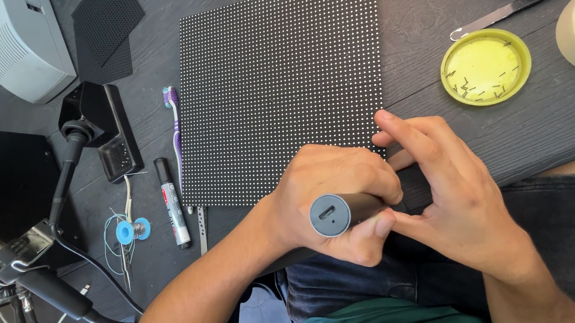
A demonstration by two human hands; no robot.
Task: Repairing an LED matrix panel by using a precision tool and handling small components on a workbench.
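- Dark wood-grain bench (530,117), cluttered with soldering gear on the left.
- Left hand (332,200) wraps closed fingers around a grey pen-shaped tool (341,212), its tip hidden at the near-right corner of the black dotted panel (278,82).
- Right hand (452,192) rests loosely open, fingertips steadying panel edge and tool.
- Best kept low and braced, I judge, pressing lightly.
- Yellow lid (486,66), well right of the panel, holds scattered tiny dark bits.
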